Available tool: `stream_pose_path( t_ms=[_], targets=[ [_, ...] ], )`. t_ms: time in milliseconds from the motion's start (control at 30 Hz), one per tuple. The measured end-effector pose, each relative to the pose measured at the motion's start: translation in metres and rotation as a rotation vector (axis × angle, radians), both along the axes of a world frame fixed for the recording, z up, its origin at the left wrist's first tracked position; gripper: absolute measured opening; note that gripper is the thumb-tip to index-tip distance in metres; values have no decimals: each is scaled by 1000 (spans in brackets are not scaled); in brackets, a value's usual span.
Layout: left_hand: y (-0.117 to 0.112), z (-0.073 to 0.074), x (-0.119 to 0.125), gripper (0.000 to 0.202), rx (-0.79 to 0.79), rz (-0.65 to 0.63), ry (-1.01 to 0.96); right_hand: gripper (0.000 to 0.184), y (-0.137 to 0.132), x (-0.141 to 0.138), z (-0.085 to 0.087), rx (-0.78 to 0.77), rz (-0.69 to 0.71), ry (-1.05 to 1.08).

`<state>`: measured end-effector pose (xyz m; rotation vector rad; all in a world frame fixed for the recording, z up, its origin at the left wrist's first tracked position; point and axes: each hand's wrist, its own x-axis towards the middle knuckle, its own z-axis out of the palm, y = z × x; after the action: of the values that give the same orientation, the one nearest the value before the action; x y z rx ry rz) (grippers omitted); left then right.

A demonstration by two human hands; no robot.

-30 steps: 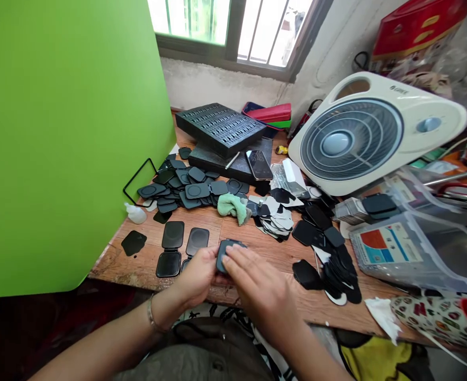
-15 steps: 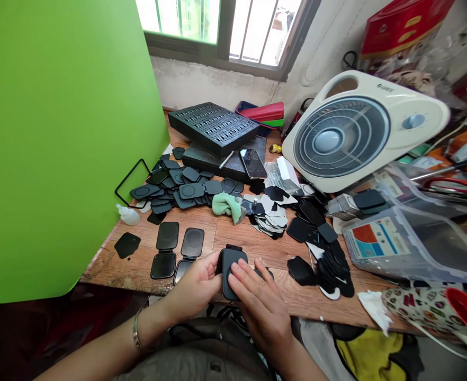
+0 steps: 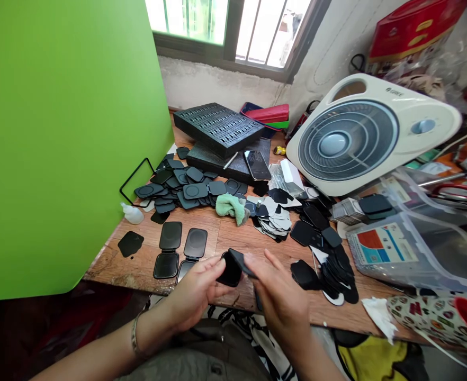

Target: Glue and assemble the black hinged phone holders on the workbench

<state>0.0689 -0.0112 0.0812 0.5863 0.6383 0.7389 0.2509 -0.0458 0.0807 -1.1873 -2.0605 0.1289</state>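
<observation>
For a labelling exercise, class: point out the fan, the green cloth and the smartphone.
Fan [image 3: 348,140], head view, on the grille.
Green cloth [image 3: 230,205], head view, on its middle.
Smartphone [image 3: 257,165], head view, on its screen.

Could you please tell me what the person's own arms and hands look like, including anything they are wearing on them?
The left hand and right hand are bare, without gloves, and no sleeves show on the forearms. A thin metal bracelet circles the left wrist; none shows on the right.

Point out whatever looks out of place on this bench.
A crumpled green cloth lies among the scattered black pads, at the front edge of the pile: the one soft, bright item in that spread of flat dark pieces.
</observation>
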Motion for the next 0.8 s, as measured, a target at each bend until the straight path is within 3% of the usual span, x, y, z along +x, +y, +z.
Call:
stream_pose_path(
  t_ms=[133,267,367,467,600,733,800],
  targets=[
    [1,9,-4,43,-218,40,-212,55,-6,-20,-19,45,72,-200],
    [1,8,-13,31,-221,26,-158,54,-10,-25,-29,54,70,-271],
    [-2,0,-16,24,-125,-28,-58,55,-17,-16,-32,33,123,-278],
    [-4,-9,-16,26,-79,-196,41,54,-29,2,-33,-2,147,-246],
    [-3,-19,-15,36,22,-381,259,49,-50,36,-41,-30,6,-161],
    [3,-23,-19,35,238,-338,500,50,-64,71,-59,-103,-26,-220],
    [6,-23,-27,29,465,-293,685,52,-68,85,-66,-169,36,-345]
  ],
)
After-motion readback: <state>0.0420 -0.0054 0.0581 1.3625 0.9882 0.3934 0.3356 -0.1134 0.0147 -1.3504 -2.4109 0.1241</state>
